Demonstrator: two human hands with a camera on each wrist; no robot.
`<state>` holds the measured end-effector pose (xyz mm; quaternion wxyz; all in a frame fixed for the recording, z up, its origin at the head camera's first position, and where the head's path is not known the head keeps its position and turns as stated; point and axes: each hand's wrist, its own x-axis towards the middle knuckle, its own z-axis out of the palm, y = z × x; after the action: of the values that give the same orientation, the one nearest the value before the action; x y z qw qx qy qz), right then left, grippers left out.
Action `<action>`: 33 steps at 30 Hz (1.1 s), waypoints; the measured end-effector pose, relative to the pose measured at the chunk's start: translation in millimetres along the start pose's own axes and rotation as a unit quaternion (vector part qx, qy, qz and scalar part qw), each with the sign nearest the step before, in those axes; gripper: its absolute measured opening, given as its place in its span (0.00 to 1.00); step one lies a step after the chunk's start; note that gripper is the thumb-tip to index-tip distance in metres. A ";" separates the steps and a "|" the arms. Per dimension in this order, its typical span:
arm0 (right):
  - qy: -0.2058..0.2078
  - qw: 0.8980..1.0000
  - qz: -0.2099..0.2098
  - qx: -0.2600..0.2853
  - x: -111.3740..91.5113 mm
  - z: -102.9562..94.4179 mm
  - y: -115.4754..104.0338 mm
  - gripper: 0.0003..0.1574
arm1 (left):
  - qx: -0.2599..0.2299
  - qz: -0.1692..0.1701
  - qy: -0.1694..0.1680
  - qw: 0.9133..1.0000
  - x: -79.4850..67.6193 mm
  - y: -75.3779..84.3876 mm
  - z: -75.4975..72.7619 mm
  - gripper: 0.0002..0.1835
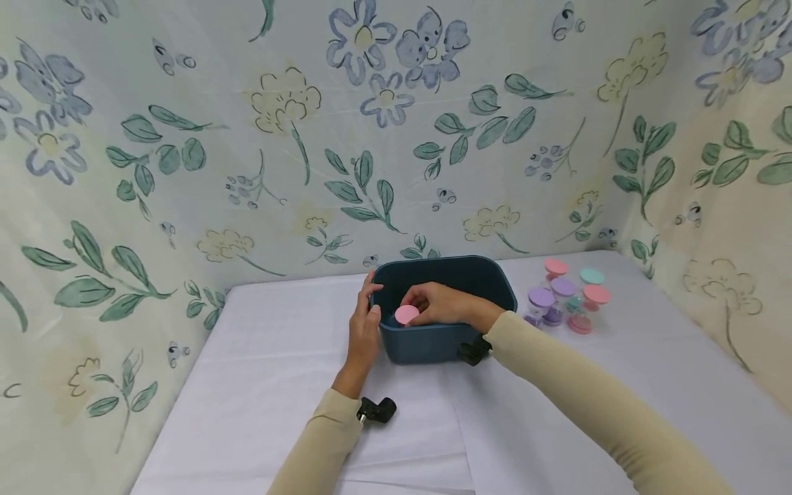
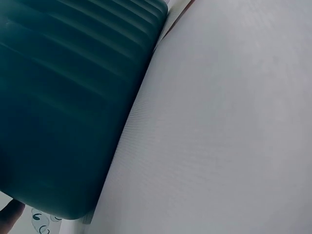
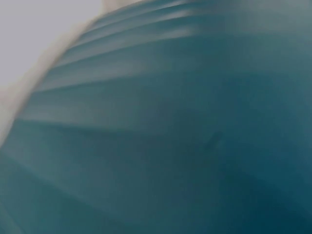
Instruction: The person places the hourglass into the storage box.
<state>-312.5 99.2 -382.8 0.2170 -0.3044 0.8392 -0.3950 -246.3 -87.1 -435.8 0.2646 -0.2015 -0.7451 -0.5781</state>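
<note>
A dark blue-green bin [image 1: 421, 344] stands at the back middle of the white table. Inside it, near the left end, my right hand [image 1: 436, 302] pinches a sand timer with a pink round cap [image 1: 407, 315]; the rest of that timer is hidden by the hand and the bin's wall. My left hand [image 1: 364, 330] rests against the bin's left end with its fingers fairly straight. Up close, the left wrist view gives the bin's ribbed outer wall [image 2: 73, 107] and one fingertip [image 2: 12, 213] at its edge. Only the blurred ribbed wall [image 3: 146, 122] fills most of the right wrist view.
To the right of the bin several sand timers stand in a group, with purple caps [image 1: 541, 298], pink caps [image 1: 596, 295] and a teal cap [image 1: 592, 276]. A floral cloth [image 1: 383, 165] hangs behind the table. White cloth [image 1: 278, 357] covers the tabletop.
</note>
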 end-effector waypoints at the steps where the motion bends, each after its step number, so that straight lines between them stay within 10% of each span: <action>1: 0.000 1.000 -0.001 -0.001 -0.1 -0.3 0.2 0.23 | 0.001 -0.001 0.000 1.000 0.2 0.7 0.3 0.21; 25: -0.011 1.000 -0.014 0.024 -2.6 0.5 -1.3 0.24 | 0.006 -0.004 -0.003 1.000 -0.7 1.2 -0.3 0.22; 33: -0.010 0.999 -0.018 0.026 -2.8 0.1 -0.3 0.24 | 0.008 0.001 -0.002 1.000 -0.4 -36.3 3.7 0.22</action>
<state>-310.3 101.0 -382.2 0.2259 -0.3174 0.8210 -0.4173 -268.5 -92.6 -464.2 0.2653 -0.2008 -0.7502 -0.5714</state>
